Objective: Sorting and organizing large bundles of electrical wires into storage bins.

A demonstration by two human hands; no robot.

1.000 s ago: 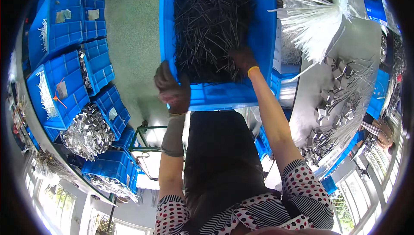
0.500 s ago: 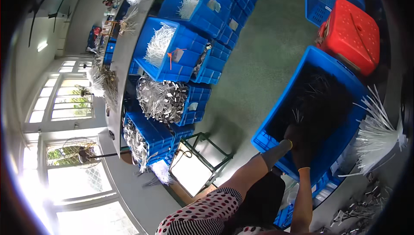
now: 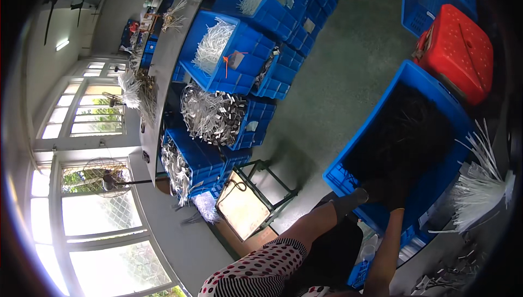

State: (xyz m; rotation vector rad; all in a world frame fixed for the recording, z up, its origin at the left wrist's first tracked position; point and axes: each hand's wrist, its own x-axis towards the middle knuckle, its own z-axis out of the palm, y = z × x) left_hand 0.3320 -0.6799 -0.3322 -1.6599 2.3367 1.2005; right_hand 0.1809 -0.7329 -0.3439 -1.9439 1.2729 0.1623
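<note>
Both my hands reach down into a large blue plastic crate (image 3: 376, 120) that holds a dark heap of thin black strands (image 3: 408, 128). My left hand (image 3: 375, 191), in a dark glove with a grey cuff, is over the crate's near end. Close beside it is my right hand (image 3: 396, 192), also dark-gloved, with an orange-edged cuff at the wrist. Both gloves merge with the dark heap, so their fingers and anything in them are hidden.
Right of the crate lies a bundle of white plastic strips (image 3: 479, 193); a red perforated container (image 3: 460, 52) stands beyond. Across the green floor (image 3: 321, 95) are stacked blue crates (image 3: 250, 71) with white strips and metal-tipped pieces. A green-framed stool (image 3: 242, 204) stands to the left.
The view has shifted, so the scene sits slightly further right. Both hands stay in the crate; strands that stood up near the fingers no longer show there.
</note>
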